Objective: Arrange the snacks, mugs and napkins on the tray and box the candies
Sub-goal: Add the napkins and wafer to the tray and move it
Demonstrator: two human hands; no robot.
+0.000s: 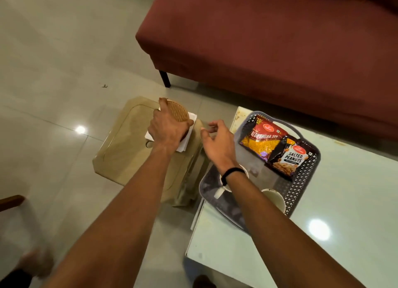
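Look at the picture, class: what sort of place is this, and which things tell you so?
Most likely a home living room. A red sofa stands on a tiled floor, and beside it a low glass table carries a tray of snack packets and mugs.

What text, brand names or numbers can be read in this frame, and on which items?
"ALOO BHUJIA SEV": red and yellow snack packet in the tray.
"10": top corner of that packet; the round brand logo is too blurred to read.
"SALTED PEANUTS": black peanut packet beside it; its logo and small print are unreadable.
Nothing else carries readable text.
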